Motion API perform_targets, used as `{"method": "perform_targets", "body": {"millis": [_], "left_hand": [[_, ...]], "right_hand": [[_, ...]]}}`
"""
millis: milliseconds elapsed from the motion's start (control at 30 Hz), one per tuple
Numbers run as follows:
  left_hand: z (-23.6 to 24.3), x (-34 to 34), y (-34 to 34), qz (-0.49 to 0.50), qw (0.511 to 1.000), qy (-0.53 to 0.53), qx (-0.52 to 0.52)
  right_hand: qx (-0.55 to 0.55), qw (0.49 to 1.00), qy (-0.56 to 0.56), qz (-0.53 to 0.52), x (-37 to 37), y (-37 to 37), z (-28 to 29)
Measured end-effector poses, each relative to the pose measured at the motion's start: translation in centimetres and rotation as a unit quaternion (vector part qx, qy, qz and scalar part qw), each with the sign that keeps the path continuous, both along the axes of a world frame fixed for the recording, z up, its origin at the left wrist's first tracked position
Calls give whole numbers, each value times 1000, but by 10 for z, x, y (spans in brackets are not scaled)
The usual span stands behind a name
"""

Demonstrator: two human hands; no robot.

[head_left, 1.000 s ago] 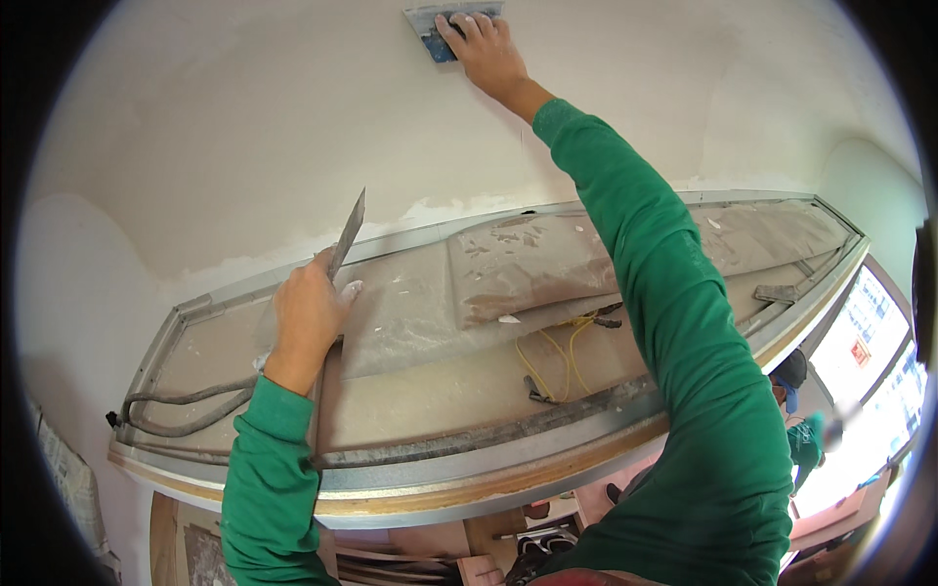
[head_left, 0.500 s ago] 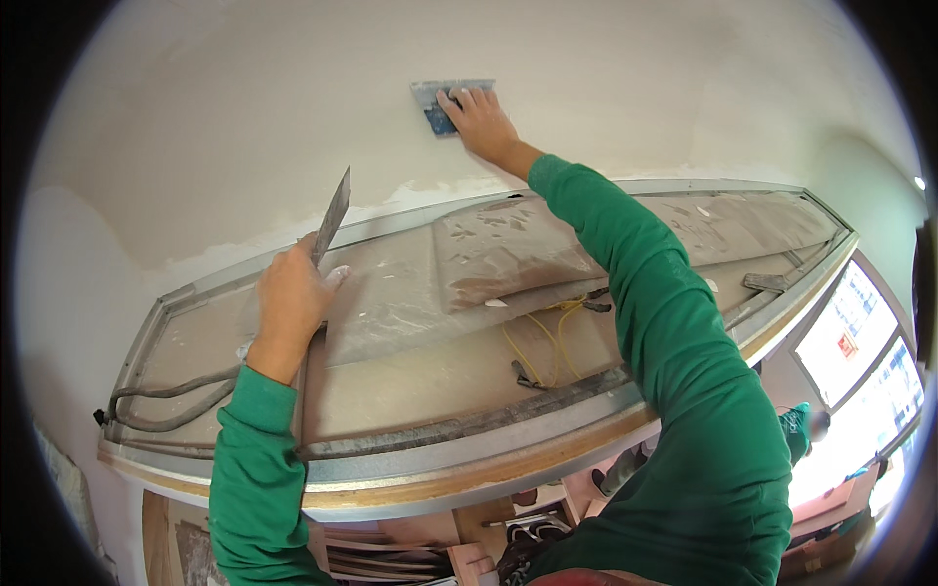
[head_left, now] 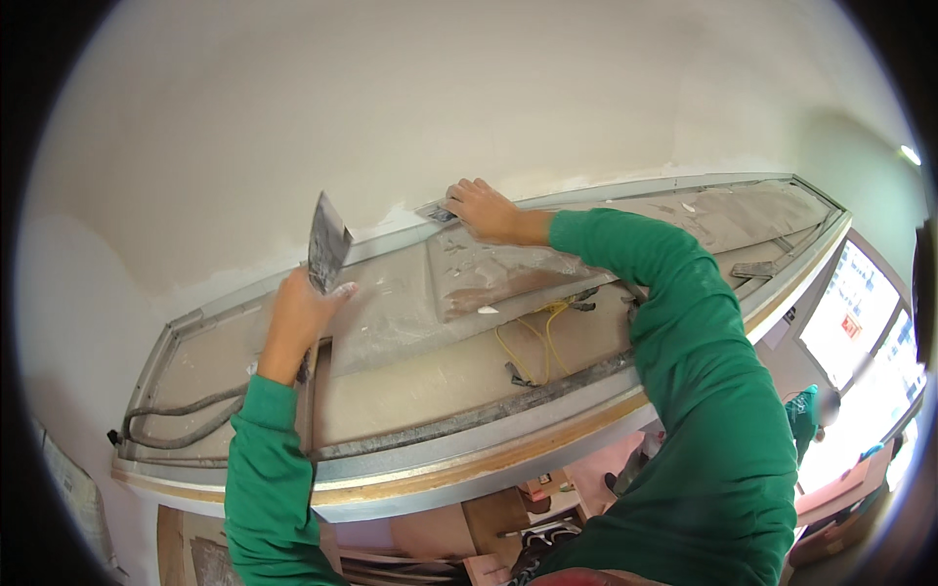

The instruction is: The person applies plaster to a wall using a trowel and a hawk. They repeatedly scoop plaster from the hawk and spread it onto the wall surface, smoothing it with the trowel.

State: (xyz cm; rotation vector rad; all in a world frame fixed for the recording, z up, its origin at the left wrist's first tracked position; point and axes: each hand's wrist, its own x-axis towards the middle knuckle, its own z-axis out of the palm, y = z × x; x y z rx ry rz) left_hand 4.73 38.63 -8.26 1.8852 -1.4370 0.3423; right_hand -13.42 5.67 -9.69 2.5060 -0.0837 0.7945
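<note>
Upright in my left hand (head_left: 296, 314) is a putty knife (head_left: 328, 246), its broad blade smeared with grey filler and pointing up. My left fingers wrap round its handle. My right hand (head_left: 486, 211) is closed on a wide flat scraper (head_left: 436, 211), mostly covered by the fingers. That scraper lies low on the pale plastered wall (head_left: 469, 107), just above the metal frame edge. Ragged white filler marks run along the bottom of the wall there.
A long recessed metal-framed ledge (head_left: 489, 454) spans below my arms. Dusty plastic sheeting (head_left: 376, 317), a yellow cord (head_left: 532, 350) and a dark flexible conduit (head_left: 186, 400) lie in it. Down at the right, another person in green (head_left: 801, 415) is near bright windows (head_left: 850, 303).
My right hand and the scraper have come down the wall to the ledge's back edge. The putty knife has turned in my left hand, showing more of its blade face.
</note>
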Motion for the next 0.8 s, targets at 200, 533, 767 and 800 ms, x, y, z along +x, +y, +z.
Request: {"method": "perform_targets", "body": {"millis": [200,533,767,800], "left_hand": [[26,-33,20,-227,780,558,170],[33,-51,50,-361,738,527,220],[43,-41,53,-435,690,547,187],[43,-40,55,-396,712,545,197]], "right_hand": [[25,916,-168,364,-67,106,57],[-46,878,-99,467,-105,144,45],[-250,928,-246,123,-70,10,128],[-280,913,-289,65,-64,6,154]]}}
